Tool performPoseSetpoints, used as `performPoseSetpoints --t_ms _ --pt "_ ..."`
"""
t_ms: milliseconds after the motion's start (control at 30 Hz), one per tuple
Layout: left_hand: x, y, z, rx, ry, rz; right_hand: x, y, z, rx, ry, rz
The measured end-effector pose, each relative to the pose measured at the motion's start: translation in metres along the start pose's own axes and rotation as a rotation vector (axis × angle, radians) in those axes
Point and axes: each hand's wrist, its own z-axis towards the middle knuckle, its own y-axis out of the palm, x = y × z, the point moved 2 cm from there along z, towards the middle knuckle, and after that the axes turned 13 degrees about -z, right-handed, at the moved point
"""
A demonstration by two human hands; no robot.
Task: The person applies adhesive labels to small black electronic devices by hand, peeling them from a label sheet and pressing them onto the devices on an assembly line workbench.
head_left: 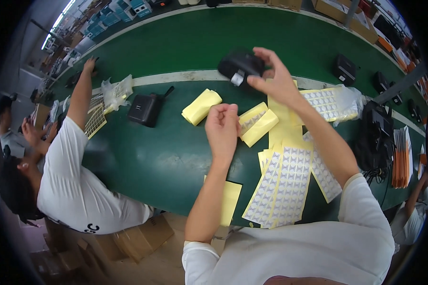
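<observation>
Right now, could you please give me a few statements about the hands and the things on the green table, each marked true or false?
1. The right hand holds a small black device above the table. True.
2. The left hand lies flat on the sticker sheets. False: it is raised, fingers pinched together, above the green table.
3. Yellow-backed sticker sheets lie fanned near the table's front edge. True.
4. The co-worker at the left has both arms folded. False: one arm reaches out across the table.
5. The black pouch rests in the left hand. False: it lies on the table, apart.
</observation>
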Motion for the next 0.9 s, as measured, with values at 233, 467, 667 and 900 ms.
performPoseSetpoints --t_ms 233,467,667,900 --pt "0.005 0.009 -0.008 -0.266 0.450 0.887 0.064 -0.007 0.078 0.115 0.085 -0.532" --pt "0.001 0.004 -0.004 -0.259 0.322 0.752 0.024 -0.006 0.034 0.120 -0.260 -0.543" --pt "-0.001 0.002 -0.001 -0.203 0.337 0.565 -0.002 -0.002 -0.025 -0.563 0.195 0.062" --pt "-0.006 0.006 -0.002 -0.138 -0.028 0.163 0.013 -0.001 -0.044 -0.314 0.302 0.256"
